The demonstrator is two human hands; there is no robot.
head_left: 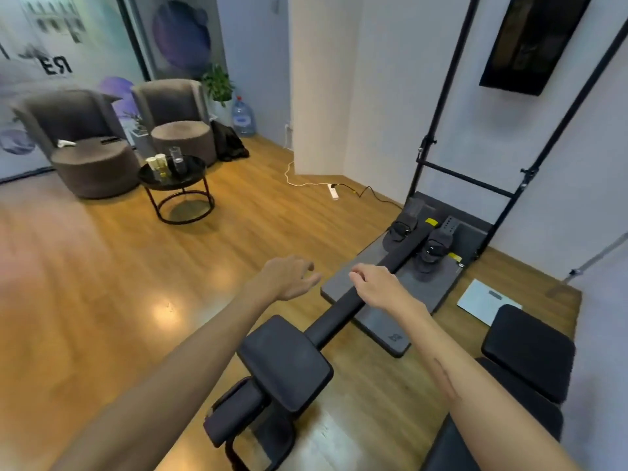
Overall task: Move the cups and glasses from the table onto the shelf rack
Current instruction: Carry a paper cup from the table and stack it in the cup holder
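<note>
So your left hand (289, 278) and right hand (377, 288) were both open and empty, held out over the rower (339, 307). The cups (158, 163) and glass (176, 158) sat on the table (190, 176), well off to your front-left, nearer your left hand.

Down the middle runs a black rowing machine (377, 287) on the warm wooden plank floor (102, 283), its padded black seat (285, 362) nearest us, its grey footplate with strapped foot rests (421, 246) at the far end by the white wall. A white bathroom scale (482, 300) lies just beside that footplate. Far right, a black padded bench (526, 355). Over on the left, two grey-brown tub armchairs (170, 113) sit side by side. Behind them, a leafy green potted plant (219, 83) and a clear blue water jug (243, 117). A white power strip (333, 192) lies on the floor, cable trailing. High right, a dark framed picture (533, 42).
</note>
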